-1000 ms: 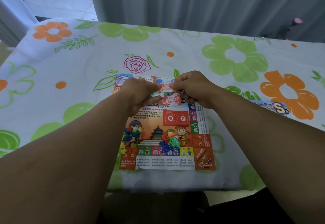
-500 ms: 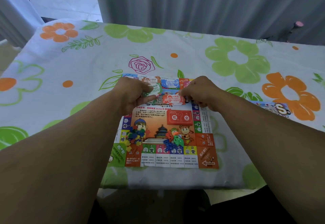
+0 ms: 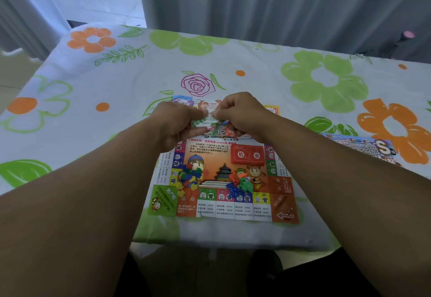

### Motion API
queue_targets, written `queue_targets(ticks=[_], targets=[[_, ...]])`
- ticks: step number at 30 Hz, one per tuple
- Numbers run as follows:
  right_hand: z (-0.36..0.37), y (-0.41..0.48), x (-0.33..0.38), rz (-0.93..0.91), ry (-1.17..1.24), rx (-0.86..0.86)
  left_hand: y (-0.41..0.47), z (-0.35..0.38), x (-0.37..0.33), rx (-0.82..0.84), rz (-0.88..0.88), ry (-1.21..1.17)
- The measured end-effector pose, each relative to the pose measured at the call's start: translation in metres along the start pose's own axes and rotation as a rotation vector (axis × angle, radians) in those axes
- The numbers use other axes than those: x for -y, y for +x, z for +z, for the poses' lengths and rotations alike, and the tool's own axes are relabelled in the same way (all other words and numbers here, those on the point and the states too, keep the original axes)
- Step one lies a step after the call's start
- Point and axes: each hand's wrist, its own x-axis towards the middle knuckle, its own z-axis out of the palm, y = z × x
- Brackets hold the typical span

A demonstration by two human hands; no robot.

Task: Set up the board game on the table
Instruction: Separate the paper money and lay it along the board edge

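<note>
Above the far edge of the game board (image 3: pixel 261 205), which lies flat near the front of the flowered desk (image 3: pixel 116 133), the left grip (image 3: pixel 173 126) and right grip (image 3: pixel 241 114) meet. Each pinches one end of a thin bundle of paper notes (image 3: pixel 203 122) held between them, just over the board. Nearer on the board sit a red card deck (image 3: pixel 248 155) and heaps of coloured pieces (image 3: pixel 189 177). A printed packet (image 3: pixel 363 147) lies on the desk to the right, apart from the board.

Soft daylight reaches you from the far left, past the grey pleated curtain (image 3: pixel 279 5). The flower-printed white cloth (image 3: pixel 93 133) on the counter (image 3: pixel 233 238) looks bluish, edges bow outward, and small print blurs.
</note>
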Motion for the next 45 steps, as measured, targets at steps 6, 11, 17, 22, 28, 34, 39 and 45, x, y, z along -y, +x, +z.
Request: queue_targets(ticks=[6,11,17,22,28,34,39,45], targets=[[0.008,0.006,0.0,0.064,0.036,-0.064,-0.002,-0.027,0.0,-0.072,-0.035,-0.014],[0.021,0.012,-0.002,0.132,-0.032,-0.005,-0.004,-0.046,0.001,-0.086,-0.042,0.003],[0.027,0.019,-0.004,0.099,-0.283,-0.053,-0.005,-0.048,0.001,-0.033,-0.039,0.008],[0.027,0.017,0.0,-0.012,-0.202,-0.121,-0.005,-0.043,0.0,-0.005,-0.05,-0.005],[0.035,0.003,0.014,-0.056,0.032,0.057,-0.006,-0.038,-0.001,-0.009,-0.02,0.013],[0.031,0.008,0.011,-0.05,0.095,-0.022,-0.003,-0.036,0.0,-0.015,-0.01,-0.031],[0.019,0.011,0.001,0.056,0.155,-0.11,0.001,-0.039,0.001,-0.047,-0.041,-0.001],[0.015,0.011,-0.01,0.15,0.083,-0.045,0.0,-0.044,0.0,-0.056,-0.052,0.02]])
